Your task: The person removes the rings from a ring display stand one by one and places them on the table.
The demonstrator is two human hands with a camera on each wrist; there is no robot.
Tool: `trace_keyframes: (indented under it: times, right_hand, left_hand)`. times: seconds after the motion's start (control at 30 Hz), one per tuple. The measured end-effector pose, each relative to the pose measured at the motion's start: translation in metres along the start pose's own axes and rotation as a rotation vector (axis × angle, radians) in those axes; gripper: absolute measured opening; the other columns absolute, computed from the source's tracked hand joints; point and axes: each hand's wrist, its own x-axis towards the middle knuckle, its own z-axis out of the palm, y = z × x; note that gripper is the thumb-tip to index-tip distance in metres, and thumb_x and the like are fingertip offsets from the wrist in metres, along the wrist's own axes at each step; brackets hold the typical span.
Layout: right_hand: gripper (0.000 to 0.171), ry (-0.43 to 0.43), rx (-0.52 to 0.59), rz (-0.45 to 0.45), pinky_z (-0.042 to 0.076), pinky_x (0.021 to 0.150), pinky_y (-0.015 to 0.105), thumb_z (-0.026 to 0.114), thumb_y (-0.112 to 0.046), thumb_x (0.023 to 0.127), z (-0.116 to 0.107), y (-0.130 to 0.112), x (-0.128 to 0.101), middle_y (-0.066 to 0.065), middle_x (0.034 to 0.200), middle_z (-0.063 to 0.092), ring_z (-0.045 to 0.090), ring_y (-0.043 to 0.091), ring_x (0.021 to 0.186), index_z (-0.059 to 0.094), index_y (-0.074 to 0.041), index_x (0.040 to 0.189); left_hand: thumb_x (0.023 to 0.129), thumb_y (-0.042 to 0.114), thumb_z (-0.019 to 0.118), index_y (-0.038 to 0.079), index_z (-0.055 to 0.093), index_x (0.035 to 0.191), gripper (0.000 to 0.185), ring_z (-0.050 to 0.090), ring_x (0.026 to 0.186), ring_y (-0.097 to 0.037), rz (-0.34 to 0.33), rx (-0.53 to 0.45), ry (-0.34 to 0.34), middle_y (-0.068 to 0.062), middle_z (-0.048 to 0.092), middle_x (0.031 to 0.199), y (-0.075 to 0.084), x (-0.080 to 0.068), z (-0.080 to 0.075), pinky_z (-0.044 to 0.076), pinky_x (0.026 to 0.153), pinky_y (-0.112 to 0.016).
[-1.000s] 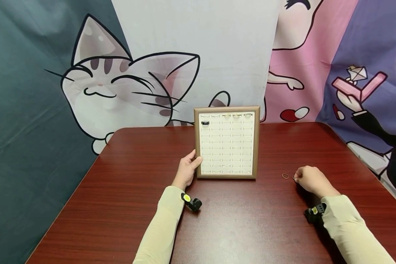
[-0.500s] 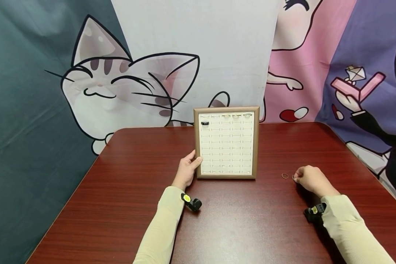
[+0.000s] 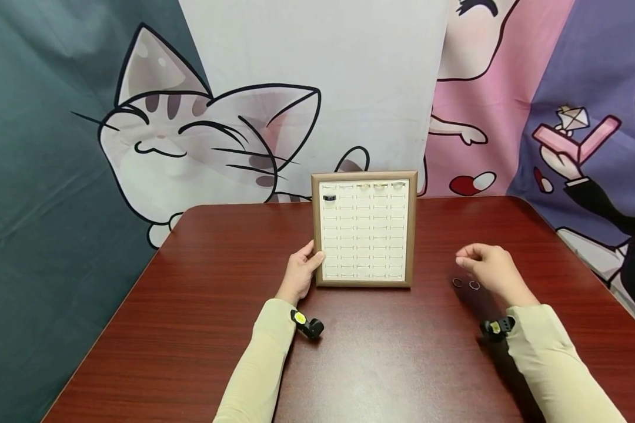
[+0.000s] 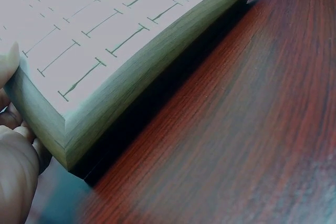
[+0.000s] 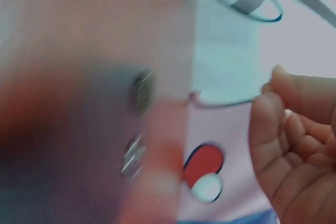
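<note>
My left hand [image 3: 299,275] grips the ring board's [image 3: 364,230] left edge while my right hand [image 3: 489,267] hovers, fingers curled on nothing visible, above two rings [image 3: 465,284] at the worktop's [image 3: 201,305] right, so next comes a fine pinch.

The head view is bright and evenly lit, with a soft glare patch on the table [image 3: 370,376] and slightly bent edges. The left wrist view is sharp but has a cool tint (dark shadow under the frame [image 4: 152,77]). The right wrist view is strongly blurred.
</note>
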Motion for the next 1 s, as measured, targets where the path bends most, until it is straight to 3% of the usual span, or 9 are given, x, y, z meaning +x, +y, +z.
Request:
trace_keyframes:
  times: [0.2, 0.47, 0.67, 1.0]
  right_hand:
    - [0.013, 0.147, 0.156, -0.115, 0.043, 0.051, 0.02, 0.065, -0.016, 0.086, 0.01, -0.042, 0.019, 0.014, 0.07, 0.064, 0.055, 0.009, 0.059, 0.067, -0.004, 0.091]
    - [0.016, 0.241, 0.31, -0.197, 0.043, 0.051, 0.015, 0.065, -0.017, 0.086, 0.023, -0.094, 0.048, 0.011, 0.073, 0.065, 0.055, 0.004, 0.058, 0.069, -0.004, 0.094]
    - [0.015, 0.315, 0.31, -0.277, 0.042, 0.054, 0.012, 0.067, -0.015, 0.085, 0.032, -0.127, 0.068, 0.009, 0.078, 0.067, 0.052, 0.0, 0.06, 0.071, -0.004, 0.094]
    - [0.012, 0.395, 0.276, -0.402, 0.041, 0.061, 0.01, 0.067, -0.008, 0.083, 0.046, -0.154, 0.089, 0.012, 0.083, 0.071, 0.058, 0.014, 0.069, 0.071, 0.001, 0.091]
  left_hand:
    - [0.091, -0.003, 0.051, -0.006, 0.038, 0.137, 0.048, 0.061, 0.092, -0.007, -0.004, 0.006, 0.002, -0.032, 0.049, 0.127, -0.001, 0.0, -0.001, 0.052, 0.079, -0.023]
    - [0.092, -0.001, 0.051, -0.006, 0.036, 0.138, 0.049, 0.061, 0.093, -0.008, -0.006, 0.005, -0.009, -0.032, 0.047, 0.128, -0.001, 0.0, -0.001, 0.052, 0.08, -0.023]
    - [0.092, 0.0, 0.052, -0.006, 0.036, 0.139, 0.05, 0.061, 0.093, -0.007, 0.007, 0.006, -0.012, -0.031, 0.048, 0.128, -0.002, 0.0, -0.001, 0.052, 0.08, -0.022]
    - [0.092, -0.003, 0.049, -0.007, 0.033, 0.139, 0.05, 0.061, 0.093, -0.007, 0.008, 0.013, -0.016, -0.034, 0.047, 0.128, -0.004, 0.0, -0.002, 0.052, 0.081, -0.023]
